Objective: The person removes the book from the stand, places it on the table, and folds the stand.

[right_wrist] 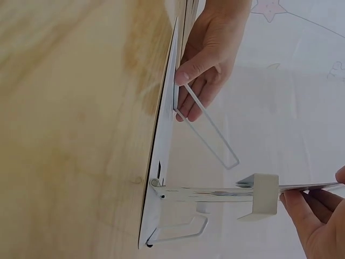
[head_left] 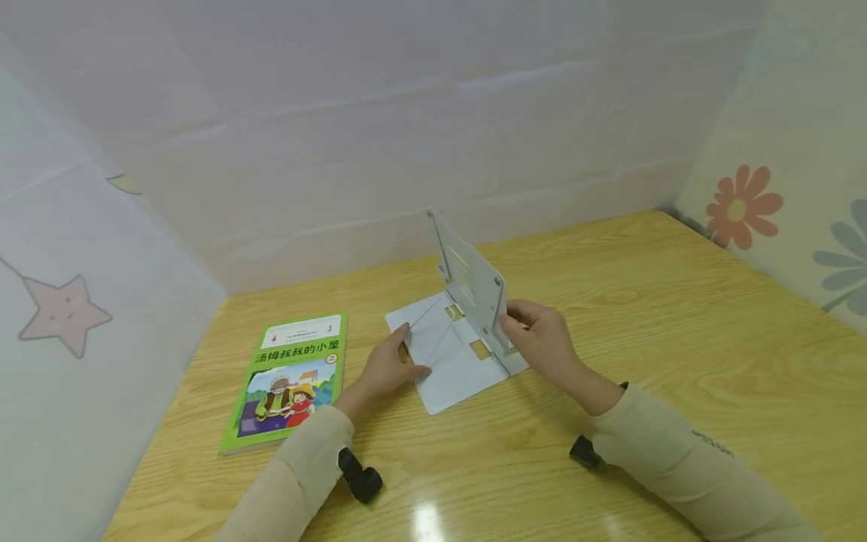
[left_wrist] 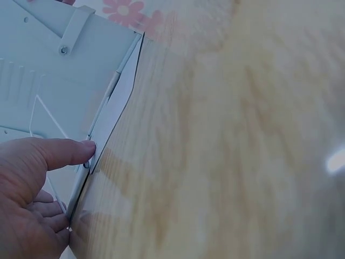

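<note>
A white metal book stand is unfolded on the table, its flat base plate lying down and its slotted back panel raised roughly upright from the hinge. My left hand holds the base plate at its left end, thumb at the near edge. From that plate a thin wire support slants up beside the left thumb in the right wrist view. With thumb and fingers, my right hand pinches the right edge of the back panel. A bent page clip sticks out from the panel below the right fingers.
Left of the stand, a green-bordered picture book lies face up on the wooden table. Pale cloth walls with printed flowers and stars rise behind and at both sides. Black camera mounts hang from both sleeves.
</note>
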`<state>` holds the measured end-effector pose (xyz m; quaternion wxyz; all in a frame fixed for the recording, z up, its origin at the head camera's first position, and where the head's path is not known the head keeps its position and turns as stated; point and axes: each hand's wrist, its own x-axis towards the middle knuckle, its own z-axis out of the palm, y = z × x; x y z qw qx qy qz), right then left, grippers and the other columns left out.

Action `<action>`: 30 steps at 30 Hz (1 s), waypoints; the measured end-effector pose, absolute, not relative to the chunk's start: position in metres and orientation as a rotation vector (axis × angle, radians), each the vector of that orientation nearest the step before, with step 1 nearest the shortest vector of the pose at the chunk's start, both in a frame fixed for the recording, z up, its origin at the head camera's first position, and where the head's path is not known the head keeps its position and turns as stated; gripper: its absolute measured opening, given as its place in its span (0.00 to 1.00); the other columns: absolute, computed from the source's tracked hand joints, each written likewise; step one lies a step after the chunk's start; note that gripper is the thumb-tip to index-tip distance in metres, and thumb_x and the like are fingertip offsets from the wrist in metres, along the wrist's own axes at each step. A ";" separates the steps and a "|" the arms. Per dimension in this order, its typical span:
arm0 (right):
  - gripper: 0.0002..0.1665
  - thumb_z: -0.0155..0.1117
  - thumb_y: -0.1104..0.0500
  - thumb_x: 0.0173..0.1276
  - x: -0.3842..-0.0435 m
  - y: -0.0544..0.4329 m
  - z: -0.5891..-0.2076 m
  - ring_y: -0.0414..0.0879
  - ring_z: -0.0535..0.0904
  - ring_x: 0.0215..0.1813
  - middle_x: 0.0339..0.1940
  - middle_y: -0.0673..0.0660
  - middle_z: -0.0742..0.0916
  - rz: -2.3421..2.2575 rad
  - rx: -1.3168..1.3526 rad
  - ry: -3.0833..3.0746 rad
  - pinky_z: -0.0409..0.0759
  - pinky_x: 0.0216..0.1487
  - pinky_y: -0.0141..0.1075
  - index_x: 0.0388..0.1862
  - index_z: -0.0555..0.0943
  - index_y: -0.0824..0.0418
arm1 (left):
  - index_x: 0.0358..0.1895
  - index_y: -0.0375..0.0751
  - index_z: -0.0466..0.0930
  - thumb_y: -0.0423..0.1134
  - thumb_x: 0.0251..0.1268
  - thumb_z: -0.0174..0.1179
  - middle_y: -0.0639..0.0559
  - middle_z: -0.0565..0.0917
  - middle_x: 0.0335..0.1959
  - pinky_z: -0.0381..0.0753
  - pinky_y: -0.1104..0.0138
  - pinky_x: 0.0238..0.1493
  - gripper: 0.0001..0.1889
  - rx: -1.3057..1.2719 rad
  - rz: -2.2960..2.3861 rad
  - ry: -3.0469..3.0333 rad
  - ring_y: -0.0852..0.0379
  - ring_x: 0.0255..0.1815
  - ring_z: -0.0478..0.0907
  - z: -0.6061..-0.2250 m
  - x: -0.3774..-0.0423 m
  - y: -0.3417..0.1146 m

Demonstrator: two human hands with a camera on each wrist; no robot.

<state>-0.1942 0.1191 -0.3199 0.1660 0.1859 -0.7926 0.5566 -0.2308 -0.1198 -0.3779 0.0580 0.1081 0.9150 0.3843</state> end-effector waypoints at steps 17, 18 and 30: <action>0.12 0.52 0.71 0.59 -0.194 0.119 -0.319 0.52 0.77 0.41 0.38 0.65 0.81 1.593 0.503 -2.253 0.77 0.34 0.39 0.40 0.77 0.75 | 0.64 0.33 0.51 0.43 0.44 0.66 0.41 0.57 0.63 0.55 0.58 0.59 0.44 0.355 1.046 2.788 0.47 0.62 0.52 -0.374 -0.232 -0.118; 0.12 0.52 0.71 0.59 -0.194 0.119 -0.319 0.52 0.77 0.41 0.38 0.65 0.81 1.594 0.501 -2.253 0.77 0.35 0.39 0.40 0.77 0.75 | 0.64 0.33 0.51 0.43 0.44 0.66 0.41 0.57 0.63 0.55 0.59 0.59 0.44 0.353 1.044 2.788 0.47 0.62 0.52 -0.373 -0.232 -0.118; 0.11 0.52 0.71 0.59 -0.195 0.120 -0.320 0.52 0.77 0.41 0.38 0.65 0.81 1.592 0.507 -2.252 0.77 0.34 0.39 0.40 0.77 0.75 | 0.63 0.32 0.51 0.42 0.46 0.65 0.40 0.58 0.62 0.55 0.59 0.59 0.43 0.358 1.007 2.790 0.47 0.62 0.53 -0.371 -0.231 -0.115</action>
